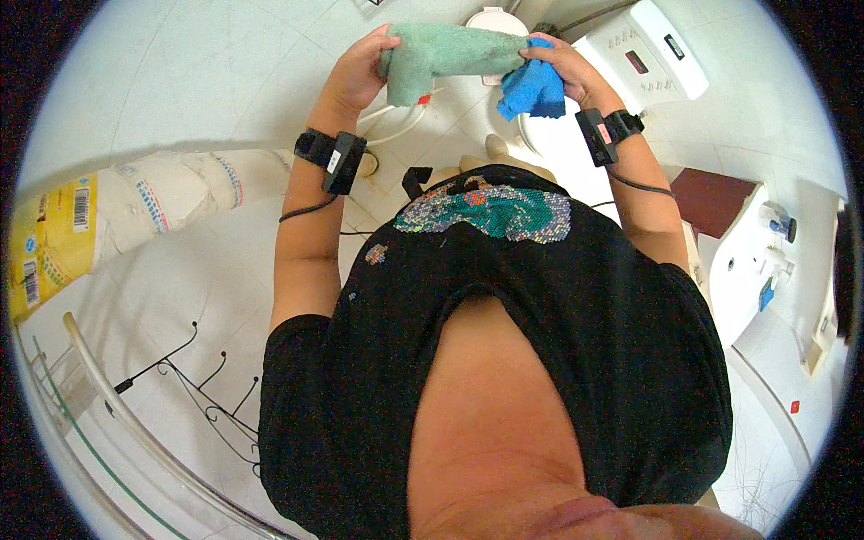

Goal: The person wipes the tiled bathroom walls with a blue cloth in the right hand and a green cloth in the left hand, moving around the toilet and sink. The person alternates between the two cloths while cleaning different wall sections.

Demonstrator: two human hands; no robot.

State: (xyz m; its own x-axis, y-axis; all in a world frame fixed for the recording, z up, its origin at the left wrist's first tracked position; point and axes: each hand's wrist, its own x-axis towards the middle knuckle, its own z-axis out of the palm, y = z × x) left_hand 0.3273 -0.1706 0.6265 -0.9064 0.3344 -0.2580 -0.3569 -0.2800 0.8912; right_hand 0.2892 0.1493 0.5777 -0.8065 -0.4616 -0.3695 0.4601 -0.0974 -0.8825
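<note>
Both my arms reach out to the top of the view, with a green cloth (pixel 450 54) stretched between my hands. Its left end is gripped in my left hand (pixel 360 67), where part of it folds and hangs down. My right hand (pixel 569 70) pinches the cloth's other end. A smaller blue cloth (pixel 533 85) is also in my right hand and dangles below the fingers. Each forearm carries a black strapped-on device with a cable.
A long white-and-yellow wrapped roll (pixel 171 202) lies at left, above a black metal hook rack (pixel 193 382) and curved metal rails (pixel 135 441). A white box-shaped unit (pixel 661 67) stands at upper right, a white basin (pixel 733 279) with a tap at right.
</note>
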